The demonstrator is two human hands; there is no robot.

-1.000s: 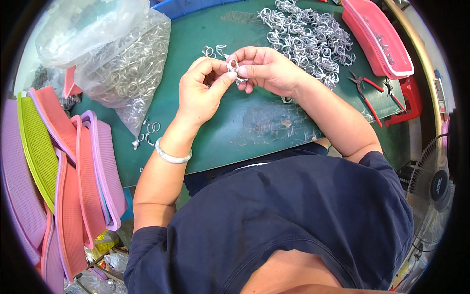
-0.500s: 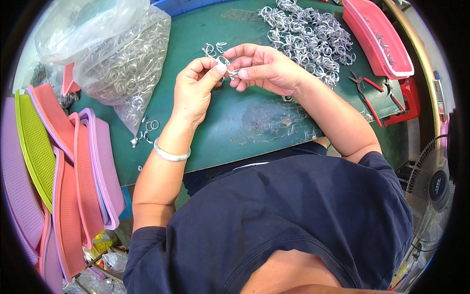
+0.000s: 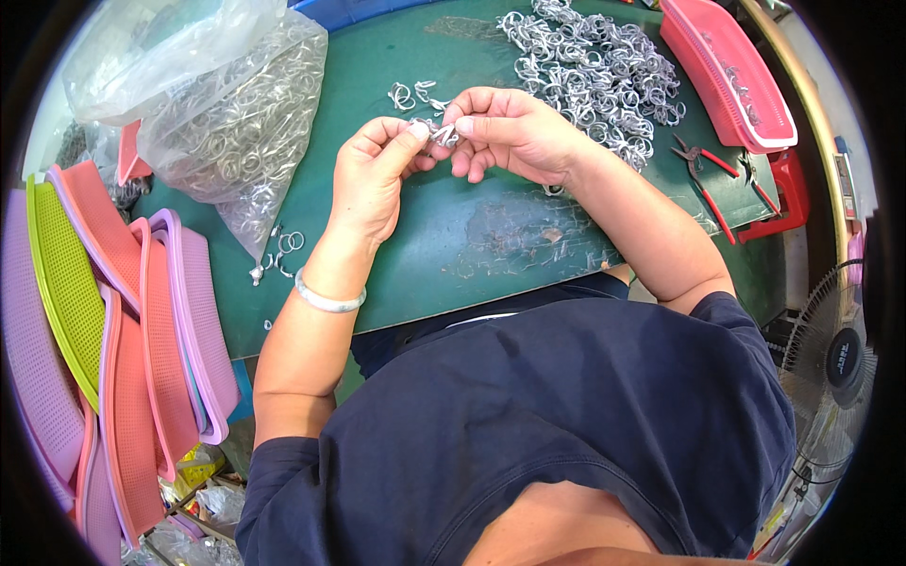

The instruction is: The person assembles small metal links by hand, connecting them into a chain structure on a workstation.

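You are holding a small metal ring up over the green counter. Your left hand is pinching one side of it with thumb and finger. Your right hand is pinching the other side, fingers curled in close. The ring looks light, hard and a bit slippery, so I think gripping it by its edges is working best. A big pile of rings is lying just past your right hand, and a clear bag of rings is sitting to your left.

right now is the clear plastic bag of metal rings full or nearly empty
Fairly full. The clear plastic bag bulges with silvery rings through most of its length, lying on the green mat left of both hands.
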